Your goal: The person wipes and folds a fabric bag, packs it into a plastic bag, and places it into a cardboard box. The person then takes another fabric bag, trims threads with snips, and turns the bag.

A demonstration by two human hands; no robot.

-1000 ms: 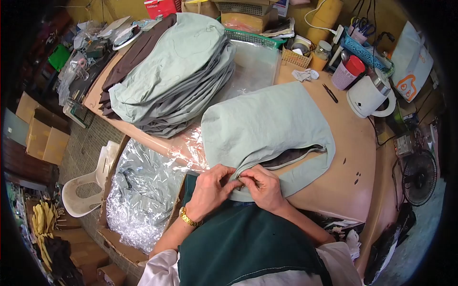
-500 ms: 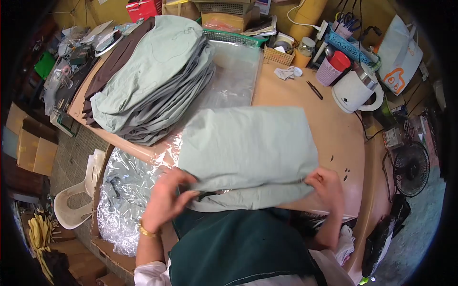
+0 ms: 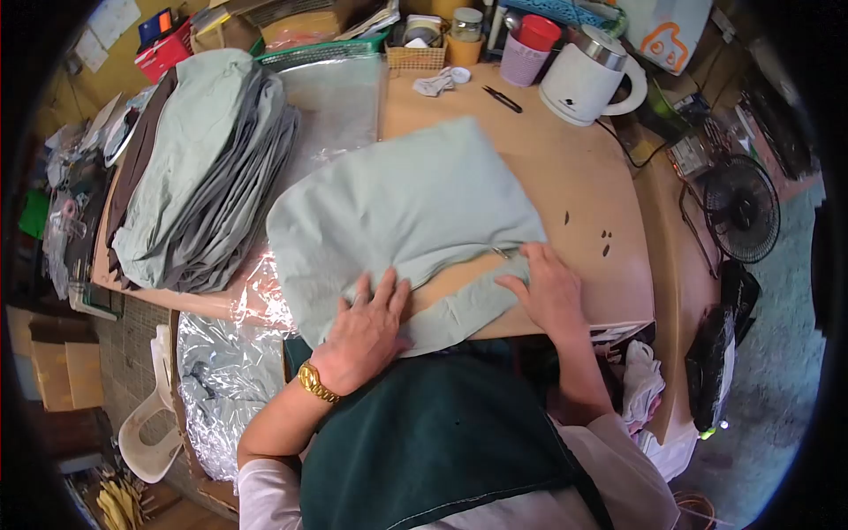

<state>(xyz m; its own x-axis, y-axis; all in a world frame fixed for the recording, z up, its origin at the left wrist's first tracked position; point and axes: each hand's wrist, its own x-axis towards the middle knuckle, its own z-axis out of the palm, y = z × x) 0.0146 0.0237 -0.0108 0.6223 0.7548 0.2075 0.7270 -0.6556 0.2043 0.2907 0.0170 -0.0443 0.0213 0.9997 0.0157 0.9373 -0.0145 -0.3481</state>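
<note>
A pale grey-green folded cloth (image 3: 406, 199) lies on the table in front of me; its exact kind does not show. Along its near side it opens into a gap, with a narrow strip of the same cloth (image 3: 455, 314) closest to my body. My left hand (image 3: 362, 331) rests flat on the near left part, fingers spread. At the right end of the gap, my right hand (image 3: 552, 287) has its thumb and curled fingers on the cloth's edge, gripping it there.
On the left stands a tall pile of similar cloths (image 3: 203, 168), beside clear plastic sheets (image 3: 340, 106). Thread snips (image 3: 502, 99), a white electric kettle (image 3: 583, 79) and a lilac cup (image 3: 526, 62) stand towards the back. A plastic-wrapped bundle (image 3: 225, 380) sits low left; a black fan (image 3: 742, 208) is right.
My left hand has gone from pinching the near edge to lying flat. The cloth has turned askew and its near opening has widened. The camera view has shifted.
</note>
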